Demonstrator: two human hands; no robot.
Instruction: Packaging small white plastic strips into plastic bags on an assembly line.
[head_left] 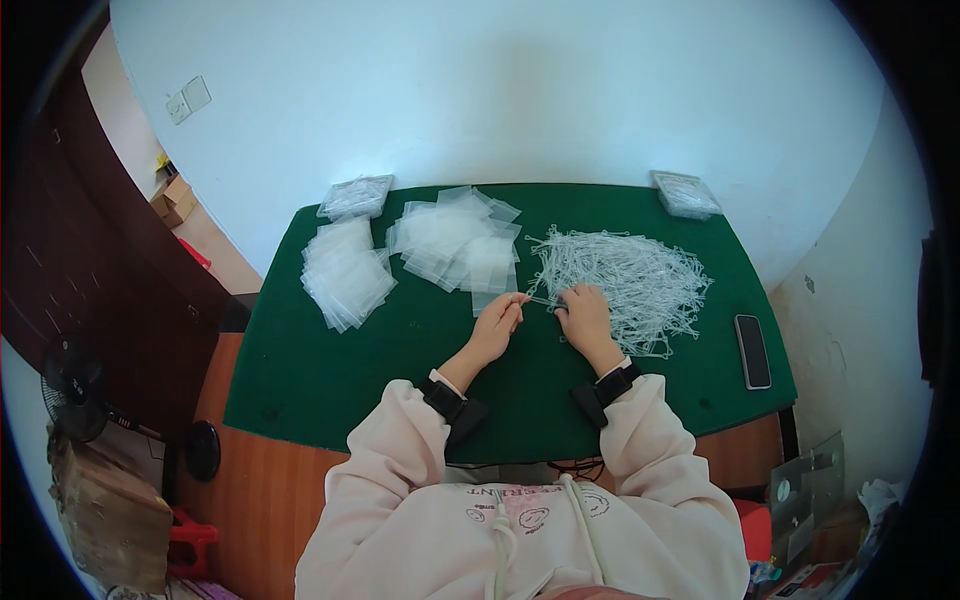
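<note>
My left hand is closed in a pinch on one end of a thin clear plastic stick. The other end of that stick runs to the fingertips of my right hand, which are also closed on it. Beside and beyond my right hand spreads a large loose pile of clear plastic sticks with looped ends. Left of it, past my left hand, lies a fanned heap of flat clear plastic bags. A second stack of such bags sits farther left.
All this lies on a green cloth-covered table against a white wall. Filled clear packs stand at the back left and back right. A phone rests near the right edge. A black fan and cardboard box are at left.
</note>
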